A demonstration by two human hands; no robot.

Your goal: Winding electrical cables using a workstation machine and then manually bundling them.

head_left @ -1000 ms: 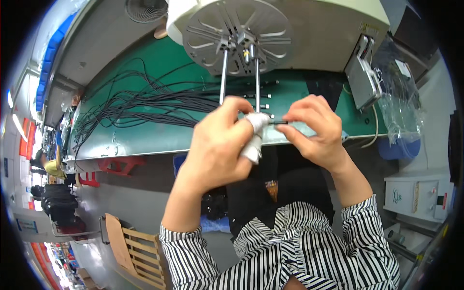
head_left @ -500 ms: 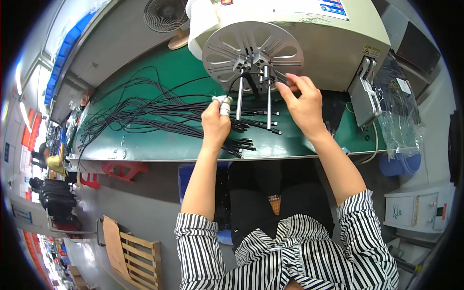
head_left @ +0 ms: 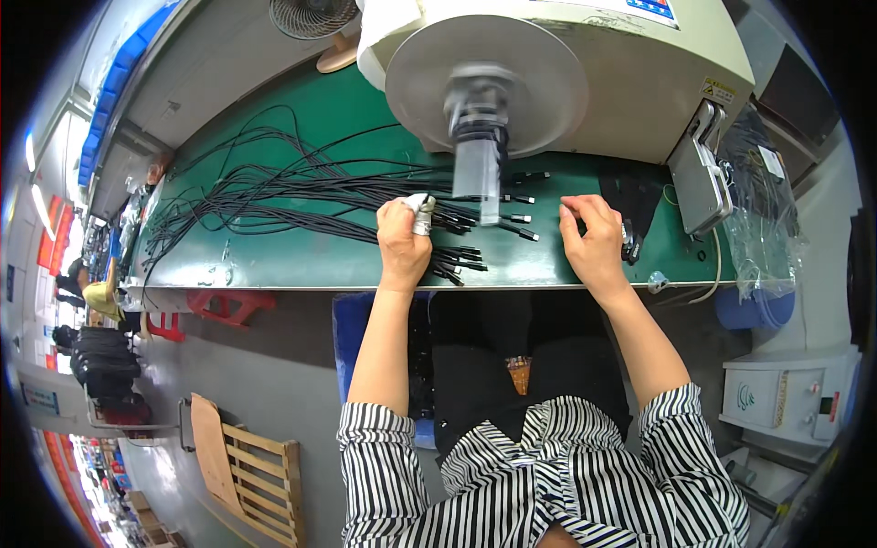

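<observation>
The winding machine's round metal disc (head_left: 548, 87) is blurred by spinning, and its rods (head_left: 478, 173) smear into one block at the hub. Just left of the rods, my left hand (head_left: 402, 245) is closed, white wrapping around a finger; the black cable it grips is mostly hidden now. Many black cables (head_left: 301, 173) spread leftward over the green table, their plug ends (head_left: 461, 260) beside and under that hand. My right hand (head_left: 596, 245) hovers over the table right of the rods, fingers loosely curled and slightly apart, nothing visible in them.
The cream machine housing (head_left: 639, 87) fills the back, with a metal bracket (head_left: 702, 178) on its right. A black strap-like item (head_left: 630, 242) lies by my right hand. A fan (head_left: 315, 14) stands behind. Below are a blue bin (head_left: 756, 309) and a wooden pallet (head_left: 265, 479).
The disc and rods, still before, now spin. My right hand has drawn back from the rods, down and to the right. My left hand stays almost in place, still closed.
</observation>
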